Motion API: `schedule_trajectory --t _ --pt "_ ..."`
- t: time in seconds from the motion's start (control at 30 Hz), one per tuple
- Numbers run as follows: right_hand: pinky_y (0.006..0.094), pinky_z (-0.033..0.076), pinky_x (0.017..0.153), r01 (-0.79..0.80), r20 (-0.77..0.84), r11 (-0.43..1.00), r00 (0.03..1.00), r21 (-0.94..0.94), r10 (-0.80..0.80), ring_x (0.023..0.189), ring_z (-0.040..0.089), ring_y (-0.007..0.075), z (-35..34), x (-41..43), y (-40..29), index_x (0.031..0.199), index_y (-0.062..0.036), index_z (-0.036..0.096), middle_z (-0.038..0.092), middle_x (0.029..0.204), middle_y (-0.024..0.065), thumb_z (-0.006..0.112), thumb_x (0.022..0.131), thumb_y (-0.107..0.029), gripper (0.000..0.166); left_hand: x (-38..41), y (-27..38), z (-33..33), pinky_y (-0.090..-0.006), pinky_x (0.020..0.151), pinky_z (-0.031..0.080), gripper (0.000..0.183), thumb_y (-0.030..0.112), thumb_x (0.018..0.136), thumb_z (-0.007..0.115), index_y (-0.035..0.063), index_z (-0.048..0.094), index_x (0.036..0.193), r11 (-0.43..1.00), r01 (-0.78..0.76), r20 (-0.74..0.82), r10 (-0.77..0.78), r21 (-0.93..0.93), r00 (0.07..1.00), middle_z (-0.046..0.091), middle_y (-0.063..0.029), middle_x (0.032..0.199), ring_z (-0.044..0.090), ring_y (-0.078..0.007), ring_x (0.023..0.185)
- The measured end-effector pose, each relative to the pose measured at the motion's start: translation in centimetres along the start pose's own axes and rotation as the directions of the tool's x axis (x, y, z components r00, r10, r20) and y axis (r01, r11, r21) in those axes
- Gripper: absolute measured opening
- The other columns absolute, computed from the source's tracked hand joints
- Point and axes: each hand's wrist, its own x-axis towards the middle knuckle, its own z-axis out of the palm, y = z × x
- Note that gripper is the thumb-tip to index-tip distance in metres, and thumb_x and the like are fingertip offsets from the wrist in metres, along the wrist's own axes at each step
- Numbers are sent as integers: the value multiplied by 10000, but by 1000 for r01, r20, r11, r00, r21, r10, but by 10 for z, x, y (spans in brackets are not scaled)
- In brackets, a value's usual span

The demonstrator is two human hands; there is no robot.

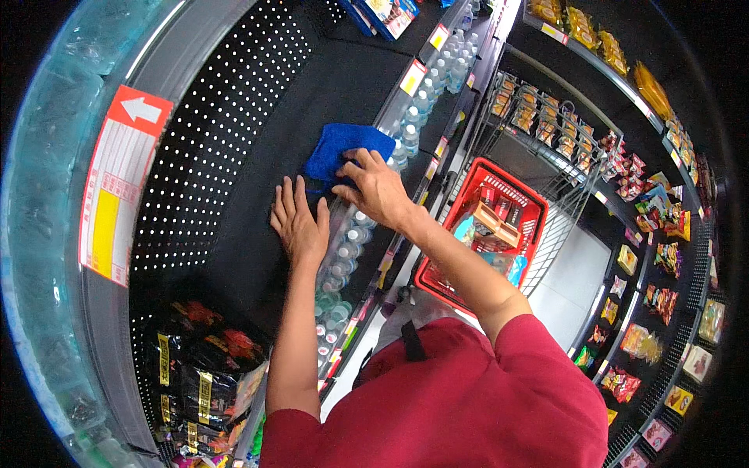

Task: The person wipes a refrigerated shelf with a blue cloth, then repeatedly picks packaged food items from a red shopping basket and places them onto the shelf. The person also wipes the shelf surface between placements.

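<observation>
A blue cloth (345,146) lies over the dark shelf board (281,134) and its clear front edge strip. My right hand (374,187) rests on the cloth's near corner with bent fingers; whether they pinch the fabric cannot be told. Just to its left, my left hand (299,225) is laid palm down on the shelf board, fingers spread and holding nothing. A white-dotted perforated back panel (216,140) rises behind the board. Small water bottles (411,140) with white caps stand in a row on the shelf below, partly hidden by my right hand.
Black packaged goods (205,374) fill the lower left of the shelf, and blue packs (386,17) lie at its far end. To my right stands a metal shopping cart (562,216) with a red basket (535,234) holding boxes. Snack shelves (638,275) line the far right.
</observation>
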Motion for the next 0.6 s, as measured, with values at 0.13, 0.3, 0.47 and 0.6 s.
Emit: schedule_trajectory --t 0.13,0.3,0.47,0.6 --pt "436 533 881 -81 -36 996 996 -43 80 1092 586 334 13 7 1 1058 -72 729 620 1165 105 679 920 -200 195 0 -2 -1 -546 1240 164 645 384 1037 507 74 361 1582 1000 -1 -1 1 5 1000 314 -192 1653 243 -361 1540" --pt "457 444 1058 134 -98 970 983 -201 -156 1252 549 321 12 17 8 1109 -91 745 627 1292 116 708 853 -170 270 -1 0 1 -533 1242 155 629 373 1035 509 89 381 1581 1000 19 -3 -19 -10 1000 319 -152 1659 239 -348 1545" --pt "513 251 1253 193 4 971 981 -140 -194 1436 451 314 21 23 38 1334 -78 651 562 1467 127 617 931 -170 415 0 2 -5 -545 1238 168 635 357 1034 517 82 367 1587 1000 24 42 -23 -10 999 304 -170 1662 242 -358 1545" --pt "509 247 1254 203 -47 953 975 -223 -219 1438 454 302 4 54 88 1333 -85 659 586 1454 125 605 931 -207 423 -1 2 -9 -551 1238 174 648 357 1031 520 75 358 1591 999 38 59 -38 -5 998 297 -183 1663 239 -368 1546"
